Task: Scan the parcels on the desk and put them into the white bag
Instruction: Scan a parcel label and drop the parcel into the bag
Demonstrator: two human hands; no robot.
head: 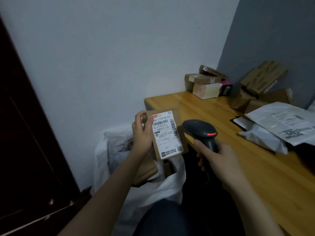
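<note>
Plainly, the left hand (142, 133) grips a small cardboard parcel (167, 135) by its left edge, thumb over the label's top corner, while the right hand (216, 160) is wrapped round the handle of the black scanner (199, 130), whose head sits just right of the parcel. The white bag (109, 150) gapes directly below the left hand. That edge grip looks thin to me: if it slackens, the parcel could drop into the bag unread. The thumb may also shade part of a barcode, and the scanner head seems very close and angled across the label, so a read could fail. Beyond the right hand, on the desk (204, 109), wait stacked boxes (204, 82) and grey mailers (281, 123). The left fingers behind the parcel are hidden, as is any trigger finger; the bag's contents show only as brown corners under the left forearm; the mailer print is blurred, and the desk is cut off at the right
</note>
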